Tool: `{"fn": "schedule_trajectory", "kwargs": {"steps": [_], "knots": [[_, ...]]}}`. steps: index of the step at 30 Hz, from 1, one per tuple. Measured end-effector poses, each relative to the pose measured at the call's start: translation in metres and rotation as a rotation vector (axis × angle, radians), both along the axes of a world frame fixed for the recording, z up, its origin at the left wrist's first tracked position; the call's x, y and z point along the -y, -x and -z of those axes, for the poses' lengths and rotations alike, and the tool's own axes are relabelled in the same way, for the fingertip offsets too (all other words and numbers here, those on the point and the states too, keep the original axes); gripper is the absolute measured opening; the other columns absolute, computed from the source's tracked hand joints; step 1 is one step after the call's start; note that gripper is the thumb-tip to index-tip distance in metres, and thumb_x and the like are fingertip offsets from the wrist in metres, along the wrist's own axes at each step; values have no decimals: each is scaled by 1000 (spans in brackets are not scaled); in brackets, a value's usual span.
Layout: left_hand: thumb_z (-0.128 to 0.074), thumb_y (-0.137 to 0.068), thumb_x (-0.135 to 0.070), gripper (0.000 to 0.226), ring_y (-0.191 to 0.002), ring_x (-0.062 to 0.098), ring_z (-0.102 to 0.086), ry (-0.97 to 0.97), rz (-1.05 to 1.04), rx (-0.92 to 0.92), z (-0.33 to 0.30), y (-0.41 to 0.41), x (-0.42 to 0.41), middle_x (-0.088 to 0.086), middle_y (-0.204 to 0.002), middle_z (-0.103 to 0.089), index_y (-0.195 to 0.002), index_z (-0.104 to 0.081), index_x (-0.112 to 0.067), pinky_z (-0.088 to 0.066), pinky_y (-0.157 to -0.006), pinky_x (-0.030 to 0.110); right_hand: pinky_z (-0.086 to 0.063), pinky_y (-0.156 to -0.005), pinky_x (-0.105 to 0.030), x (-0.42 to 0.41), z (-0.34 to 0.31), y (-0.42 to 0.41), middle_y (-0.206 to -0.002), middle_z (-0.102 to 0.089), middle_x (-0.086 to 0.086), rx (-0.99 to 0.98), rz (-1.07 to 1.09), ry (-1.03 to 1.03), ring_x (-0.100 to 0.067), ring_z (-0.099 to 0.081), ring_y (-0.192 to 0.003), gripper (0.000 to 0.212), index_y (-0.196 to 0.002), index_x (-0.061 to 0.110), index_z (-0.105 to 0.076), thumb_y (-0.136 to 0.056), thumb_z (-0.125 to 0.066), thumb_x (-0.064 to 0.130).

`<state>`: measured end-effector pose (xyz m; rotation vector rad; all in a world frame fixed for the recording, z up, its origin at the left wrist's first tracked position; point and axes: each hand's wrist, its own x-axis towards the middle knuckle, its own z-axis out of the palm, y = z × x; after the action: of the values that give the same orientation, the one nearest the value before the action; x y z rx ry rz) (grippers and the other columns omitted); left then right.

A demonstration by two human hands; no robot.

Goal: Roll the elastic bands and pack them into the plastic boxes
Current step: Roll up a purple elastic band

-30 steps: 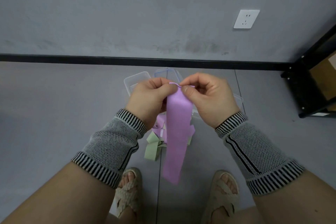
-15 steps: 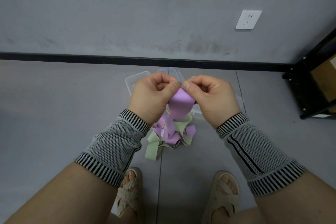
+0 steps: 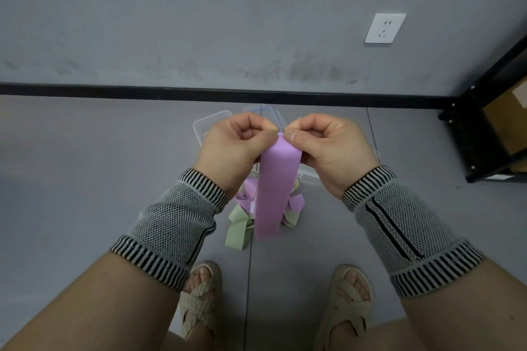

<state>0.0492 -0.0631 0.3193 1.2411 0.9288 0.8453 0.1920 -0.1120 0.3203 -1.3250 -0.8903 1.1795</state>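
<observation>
Since half a second ago the purple band [image 3: 278, 191] has dropped back out to a long strip, where it was bunched short between your thumbs, and your hands sit at much the same spot in the middle of the frame. Your left hand [image 3: 236, 148] and right hand [image 3: 330, 148] both pinch the band's top edge, thumb against curled forefinger, knuckles nearly touching just above centre. From that pinch the strip hangs straight down the frame toward your feet, so its long axis runs away from both hands equally and neither is nearer the free end. To my eye, rolling has to start at the top edge you hold and work down the length. It reads as a flat, matte, smooth ribbon of even width, limp enough to hang without a crease. Below it, on the grey floor [image 3: 85, 179], lies a loose pile [image 3: 242, 219] of more bands, purple and pale green, folded over one another. Clear boxes [image 3: 209, 122] with rounded corners sit just above your hands in the frame, mostly hidden behind them; I can't tell what they hold.
</observation>
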Motion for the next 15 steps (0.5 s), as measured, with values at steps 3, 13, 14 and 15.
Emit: {"fn": "schedule_trajectory", "kwargs": {"steps": [3,13,14,15], "knots": [[-65,-72,-4,18,-64,20,-54,16,4,1,-1,-1,-1,1,-59,-62,-63,-67,-19,-44,-62,29,-55,-73,-37,-1,-2,0,-75,-66,-12,-95,-20,17,-21,-63,-71,16,-75,6,-64,-84,-60,-7],[-64,-65,-6,13,-78,30,-50,91,-18,-2,-2,-2,1,16,-74,-60,-68,-65,-19,-42,-76,44,-50,-77,-43,-2,3,5,-72,-64,-11,-3,30,6,-26,-58,-75,15,-62,21,-70,-67,-69,7],[-65,-65,-7,13,-77,28,-51,97,-11,-12,-2,-2,0,14,-73,-62,-72,-64,-18,-43,-75,43,-50,-76,-42,-2,4,4,-70,-64,-8,24,43,-7,-24,-58,-73,17,-61,22,-70,-67,-69,6],[-68,-67,-7,14,-74,26,-52,91,-1,-33,-2,-1,0,11,-71,-64,-75,-64,-17,-44,-72,40,-51,-76,-42,-1,5,3,-69,-65,-6,53,55,-22,-23,-59,-72,21,-61,22,-69,-71,-70,3]]}}
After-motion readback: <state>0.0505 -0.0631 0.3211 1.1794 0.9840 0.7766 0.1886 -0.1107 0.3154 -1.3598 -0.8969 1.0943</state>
